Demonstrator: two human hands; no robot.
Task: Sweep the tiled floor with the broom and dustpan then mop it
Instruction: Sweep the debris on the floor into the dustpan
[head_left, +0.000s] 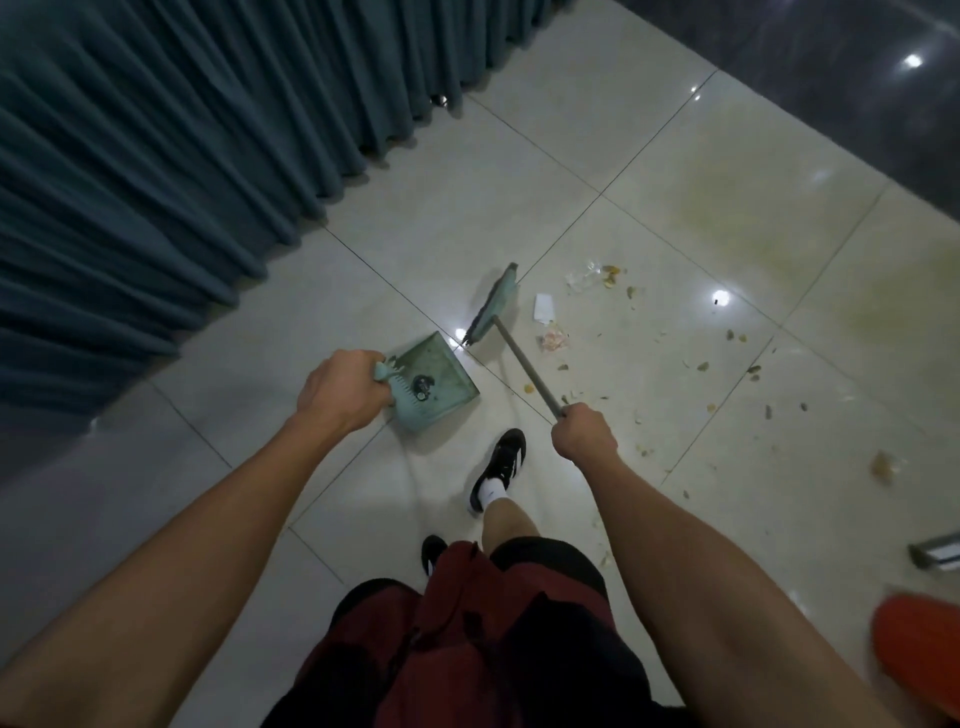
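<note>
1. The right hand is curling its grip round the grey handle of the broom; the long axis is running from the hand up and to the left, ending in the teal broom head, which is lying near a tile joint with its bristles facing left.
2. The left hand is gripping the short handle of the teal dustpan; the pan's open lip is pointing up and right, toward the broom head, the two being close but apart.
3. Inside the dustpan a small dark object is lying near the handle end; what it is cannot be told.
4. Scattered litter and a white paper scrap are lying right of the broom head on the tiled floor.
5. A teal curtain is bounding the floor at left; a dark wall is bounding it at upper right.
6. A black shoe is standing between dustpan and broom handle.
</note>
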